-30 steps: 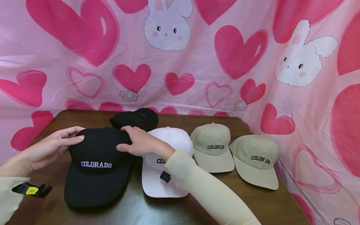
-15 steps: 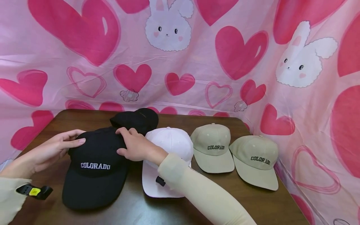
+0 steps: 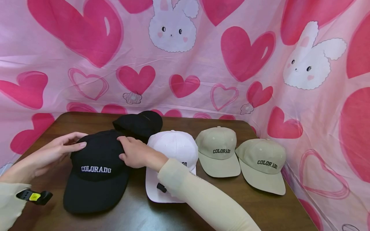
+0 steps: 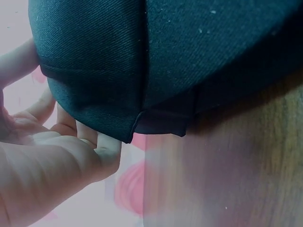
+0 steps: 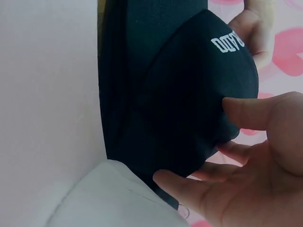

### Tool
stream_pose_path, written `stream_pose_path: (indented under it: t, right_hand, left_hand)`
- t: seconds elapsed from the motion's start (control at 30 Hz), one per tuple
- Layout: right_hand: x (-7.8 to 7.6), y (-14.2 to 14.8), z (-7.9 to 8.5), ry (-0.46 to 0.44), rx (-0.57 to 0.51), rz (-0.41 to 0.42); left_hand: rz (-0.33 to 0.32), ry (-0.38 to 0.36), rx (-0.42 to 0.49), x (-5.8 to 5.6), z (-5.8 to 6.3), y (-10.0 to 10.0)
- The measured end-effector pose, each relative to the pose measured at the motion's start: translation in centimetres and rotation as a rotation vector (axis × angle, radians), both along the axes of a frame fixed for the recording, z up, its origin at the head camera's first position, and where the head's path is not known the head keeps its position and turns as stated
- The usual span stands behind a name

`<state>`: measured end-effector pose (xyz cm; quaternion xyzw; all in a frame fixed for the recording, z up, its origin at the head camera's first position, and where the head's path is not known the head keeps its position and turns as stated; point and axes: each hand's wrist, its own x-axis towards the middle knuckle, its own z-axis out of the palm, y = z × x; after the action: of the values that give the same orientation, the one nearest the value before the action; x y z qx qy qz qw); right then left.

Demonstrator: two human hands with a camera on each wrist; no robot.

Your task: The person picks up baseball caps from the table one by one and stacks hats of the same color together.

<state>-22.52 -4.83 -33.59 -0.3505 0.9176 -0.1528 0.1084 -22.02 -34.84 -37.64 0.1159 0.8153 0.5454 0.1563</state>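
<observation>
A black baseball cap [image 3: 96, 189] with white COLORADO lettering stands at the left of the table, its brim toward me. My left hand [image 3: 59, 149] holds the left side of its crown, thumb toward the front; in the left wrist view the fingers reach round the cloth [image 4: 90, 61] near its lower edge. On the opposite side, my right hand [image 3: 137, 152] grips the crown. Its thumb and fingers are spread over the black fabric [image 5: 175, 109] in the right wrist view. My right forearm crosses over a white cap [image 3: 173, 144], covering most of its lettering.
Behind the held cap lies another black cap [image 3: 140, 123], turned sideways. Two beige COLORADO caps [image 3: 218, 144] sit side by side at the right on the brown wooden table [image 3: 231, 199]. A pink heart-and-bunny cloth [image 3: 202, 64] hangs behind and along the right side.
The black cap has shifted slightly left. My right hand has moved left and a little nearer along its crown, its fingers drawing closer together. The other caps have stayed put.
</observation>
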Motion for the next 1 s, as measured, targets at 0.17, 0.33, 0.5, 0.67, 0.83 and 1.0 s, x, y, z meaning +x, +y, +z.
stream_pose_path:
  t: [0.17, 0.33, 0.5, 0.67, 0.83, 1.0]
  right_hand:
    - [-0.2, -0.1, -0.1, -0.058, 0.040, 0.044]
    - [-0.3, -0.1, -0.4, -0.132, 0.049, 0.050]
    - [-0.4, 0.0, -0.6, -0.189, 0.022, 0.034]
    - [-0.4, 0.0, -0.6, -0.220, -0.003, 0.035]
    - [-0.4, 0.0, -0.8, -0.251, -0.037, 0.045]
    - [-0.3, 0.3, -0.7, -0.279, -0.049, 0.037]
  left_hand:
    - [0.009, 0.022, -0.025, -0.2, -0.3, -0.6]
    - [0.006, 0.008, -0.008, -0.2, -0.5, -0.9]
    - [0.015, -0.002, 0.014, -0.3, -0.8, -1.0]
    - [0.025, -0.007, 0.014, -0.2, -1.0, -1.0]
    - [0.020, -0.002, -0.008, -0.2, -1.0, -1.2]
    - [0.016, 0.004, -0.045, -0.3, -1.0, -1.5]
